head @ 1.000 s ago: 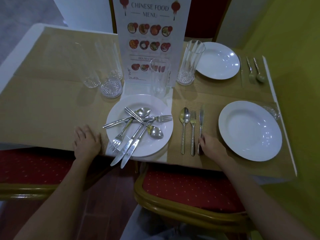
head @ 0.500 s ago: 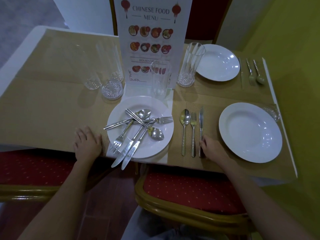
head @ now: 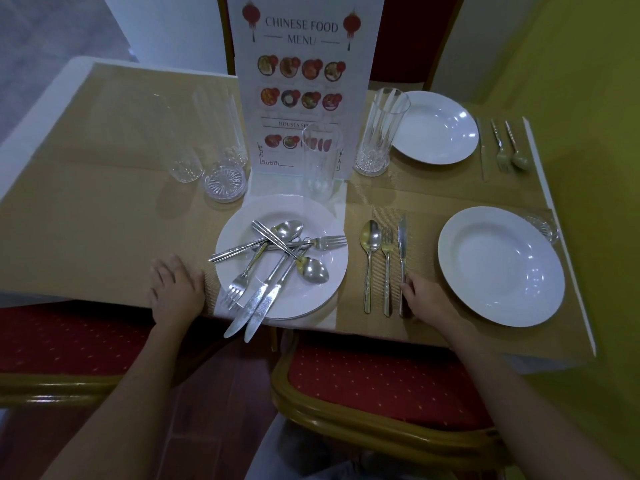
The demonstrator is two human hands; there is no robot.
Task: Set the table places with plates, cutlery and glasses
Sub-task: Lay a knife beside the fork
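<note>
The right hand (head: 424, 299) lies on the bench (head: 86, 216) edge, its fingers (head: 408, 284) curled lightly against the knife (head: 402, 258) handle, beside the fork (head: 387, 268) and spoon (head: 370, 261). The near plate (head: 502, 266) sits at their 3 o'clock. The left hand (head: 176, 292) rests flat, fingers relaxed, at 9 o'clock of the plate stack (head: 242, 233) heaped with loose cutlery (head: 277, 265).
</note>
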